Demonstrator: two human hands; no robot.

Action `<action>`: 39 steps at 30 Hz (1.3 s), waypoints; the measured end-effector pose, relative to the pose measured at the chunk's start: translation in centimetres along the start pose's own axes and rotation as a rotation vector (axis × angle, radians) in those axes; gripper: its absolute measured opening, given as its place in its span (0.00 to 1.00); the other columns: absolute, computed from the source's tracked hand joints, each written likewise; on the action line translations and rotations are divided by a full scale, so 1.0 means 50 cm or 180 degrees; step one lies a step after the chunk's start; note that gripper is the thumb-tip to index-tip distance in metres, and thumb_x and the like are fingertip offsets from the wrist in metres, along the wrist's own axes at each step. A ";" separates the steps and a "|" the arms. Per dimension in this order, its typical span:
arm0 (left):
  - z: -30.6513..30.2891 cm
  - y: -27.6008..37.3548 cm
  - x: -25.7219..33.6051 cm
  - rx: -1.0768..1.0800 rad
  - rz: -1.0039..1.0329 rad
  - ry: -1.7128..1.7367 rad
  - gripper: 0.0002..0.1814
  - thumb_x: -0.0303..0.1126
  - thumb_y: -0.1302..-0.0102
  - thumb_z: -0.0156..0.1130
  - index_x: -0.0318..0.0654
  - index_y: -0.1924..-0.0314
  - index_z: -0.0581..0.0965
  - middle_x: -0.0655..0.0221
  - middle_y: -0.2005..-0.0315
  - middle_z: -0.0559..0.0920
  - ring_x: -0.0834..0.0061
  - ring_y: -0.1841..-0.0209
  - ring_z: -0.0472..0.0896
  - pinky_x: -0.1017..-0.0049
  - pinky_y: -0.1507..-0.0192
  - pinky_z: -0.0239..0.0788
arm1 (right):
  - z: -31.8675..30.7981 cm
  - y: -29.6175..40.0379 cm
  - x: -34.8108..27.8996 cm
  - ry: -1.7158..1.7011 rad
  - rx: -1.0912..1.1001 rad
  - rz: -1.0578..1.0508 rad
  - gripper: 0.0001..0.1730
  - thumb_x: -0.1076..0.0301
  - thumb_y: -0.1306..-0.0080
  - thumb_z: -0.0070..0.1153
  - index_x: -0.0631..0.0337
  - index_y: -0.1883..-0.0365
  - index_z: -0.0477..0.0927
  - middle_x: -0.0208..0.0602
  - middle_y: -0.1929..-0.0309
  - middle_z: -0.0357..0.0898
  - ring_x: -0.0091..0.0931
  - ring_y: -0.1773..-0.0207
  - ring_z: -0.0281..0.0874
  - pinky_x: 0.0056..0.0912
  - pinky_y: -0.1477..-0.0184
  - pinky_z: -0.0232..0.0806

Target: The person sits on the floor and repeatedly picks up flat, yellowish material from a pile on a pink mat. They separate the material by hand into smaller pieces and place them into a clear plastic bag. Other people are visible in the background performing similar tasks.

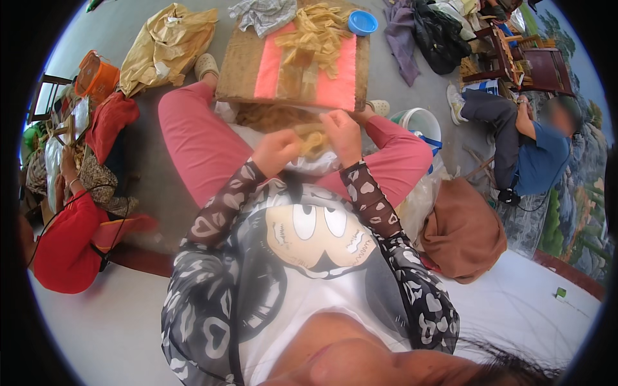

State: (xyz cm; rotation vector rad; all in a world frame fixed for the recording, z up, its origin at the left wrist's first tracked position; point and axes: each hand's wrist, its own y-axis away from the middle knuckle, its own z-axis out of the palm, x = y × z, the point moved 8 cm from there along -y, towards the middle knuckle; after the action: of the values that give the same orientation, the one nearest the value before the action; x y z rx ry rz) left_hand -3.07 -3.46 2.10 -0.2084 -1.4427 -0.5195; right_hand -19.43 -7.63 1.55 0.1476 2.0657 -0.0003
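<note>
My left hand (276,152) is raised above my lap, its fingers curled; whether it holds anything is blurred. Close to its right, my right hand (342,132) has bent fingers near a bundle of yellowish-tan leafy strips (314,141), and its grip is unclear. Below the hands a white plastic sheet (316,164) lies between my knees, with brown material (270,118) near the board's edge. In front stands a wooden board (239,72) with a pink cloth (343,82) over it. On the cloth lie a pile of tan strips (316,24) and brown, glossy flat pieces (289,82).
On the board are a blue bowl (362,22) and a checked cloth (270,14). A white bucket (421,123) and a brown cloth bundle (463,229) are at right, a tan sack (166,48) at upper left. People sit on both sides, one in blue (540,154), one in red (67,246).
</note>
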 end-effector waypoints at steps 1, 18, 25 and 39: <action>0.002 0.005 0.000 0.0001 0.0028 -0.0169 0.06 0.26 0.37 0.48 0.34 0.72 0.71 0.72 0.74 0.76 0.85 0.74 0.73 0.84 0.71 0.65 | -0.004 0.003 -0.015 0.0089 0.0106 -0.0059 0.14 0.60 0.39 0.55 0.64 0.70 0.77 0.33 0.81 0.75 0.20 0.79 0.71 0.26 0.74 0.62; 0.027 -0.013 -0.079 -0.0372 -0.1074 0.1399 0.07 0.34 0.36 0.55 0.44 0.65 0.67 0.65 0.72 0.79 0.77 0.72 0.78 0.78 0.70 0.72 | 0.047 0.041 -0.052 0.0055 -0.0337 -0.0441 0.10 0.60 0.39 0.56 0.58 0.69 0.77 0.40 0.80 0.76 0.32 0.77 0.75 0.30 0.74 0.65; 0.015 -0.001 -0.074 0.0108 -0.1182 0.2085 0.04 0.26 0.39 0.52 0.42 0.68 0.67 0.70 0.79 0.75 0.79 0.79 0.73 0.80 0.76 0.66 | 0.013 0.027 -0.063 0.0474 -0.0083 -0.0592 0.10 0.60 0.39 0.56 0.57 0.69 0.77 0.40 0.80 0.76 0.34 0.76 0.76 0.31 0.74 0.66; -0.100 -0.049 0.035 0.0430 0.0470 -0.1239 0.08 0.25 0.42 0.56 0.35 0.60 0.74 0.74 0.76 0.74 0.85 0.72 0.74 0.82 0.68 0.67 | 0.033 -0.022 -0.045 0.0526 -0.1679 -0.0846 0.11 0.65 0.40 0.52 0.62 0.63 0.77 0.37 0.77 0.76 0.25 0.75 0.73 0.28 0.69 0.66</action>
State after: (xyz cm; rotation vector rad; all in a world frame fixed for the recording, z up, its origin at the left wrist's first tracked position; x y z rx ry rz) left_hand 0.32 -8.17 2.75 -0.3178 -1.8179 -0.2666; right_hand -17.04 -9.05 2.68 -0.4643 2.1618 0.4010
